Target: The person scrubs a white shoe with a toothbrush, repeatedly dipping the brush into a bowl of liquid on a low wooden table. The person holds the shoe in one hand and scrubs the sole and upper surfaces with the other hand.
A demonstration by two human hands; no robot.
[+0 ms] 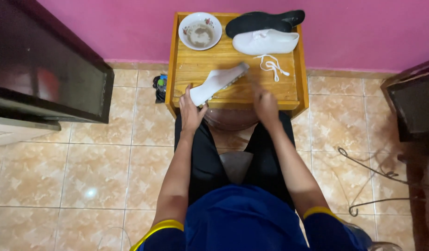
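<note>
We are gripping the white brush [217,82] by its handle in our left hand [190,113], at the front left edge of the wooden table [196,65]. Our right hand [265,106] is hovering blurred over the front edge; we cannot tell its grip. White shoe [264,42] is lying at the back right corner, bowl [200,30] back left.

Right hand [265,106] motion-blurred, grip unclear
</note>
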